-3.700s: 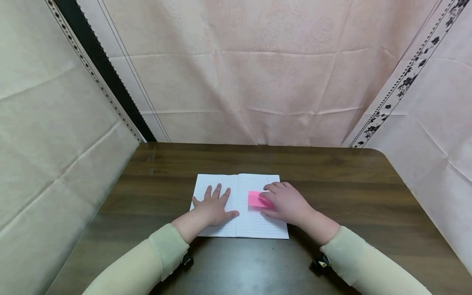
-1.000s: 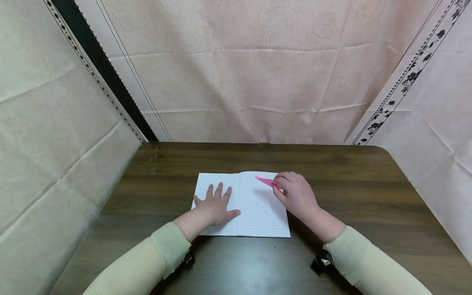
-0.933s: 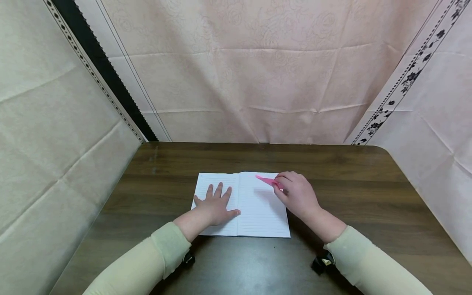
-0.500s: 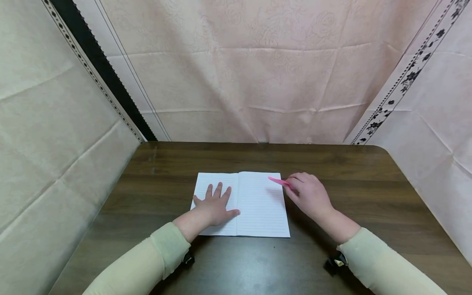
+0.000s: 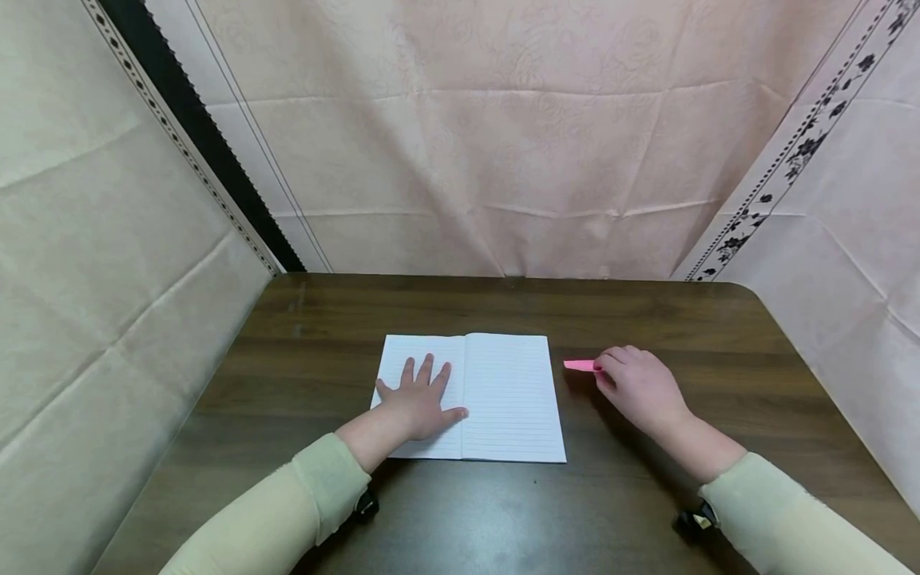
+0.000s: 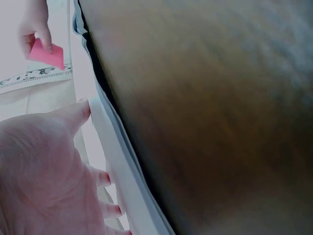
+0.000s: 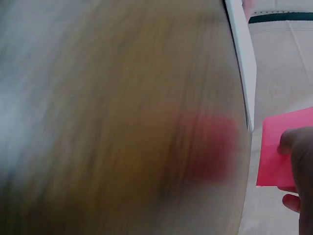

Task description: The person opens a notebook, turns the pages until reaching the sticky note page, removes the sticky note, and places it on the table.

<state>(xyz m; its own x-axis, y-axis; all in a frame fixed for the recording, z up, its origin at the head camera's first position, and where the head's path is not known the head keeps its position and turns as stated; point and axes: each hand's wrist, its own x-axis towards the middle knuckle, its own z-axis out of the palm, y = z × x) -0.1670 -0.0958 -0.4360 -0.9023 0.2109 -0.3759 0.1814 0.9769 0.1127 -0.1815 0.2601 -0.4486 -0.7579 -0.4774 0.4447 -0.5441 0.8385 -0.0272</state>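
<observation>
An open notebook (image 5: pixel 512 399) with lined white pages lies on the wooden table. My left hand (image 5: pixel 417 406) rests flat on its left page with the fingers spread. Right of the notebook, my right hand (image 5: pixel 640 390) pinches a pink sticky note (image 5: pixel 579 365) between thumb and fingers, held above the tabletop. In the right wrist view the pink sticky note (image 7: pixel 279 147) shows at the right edge, and its blurred reflection lies on the table. The left wrist view shows the palm of the left hand (image 6: pixel 44 171) and, farther off, the sticky note (image 6: pixel 48 54).
The brown wooden table (image 5: pixel 474 519) has a shiny surface. Pale cloth curtains (image 5: pixel 503 160) hang behind it and at both sides. A black device (image 5: pixel 695 521) sits at the right wrist, and another black device (image 5: pixel 366 505) at the left.
The pink sticky note, first lying on the right page under my right hand, was lifted off and carried right, past the notebook's edge. My left hand has stayed put.
</observation>
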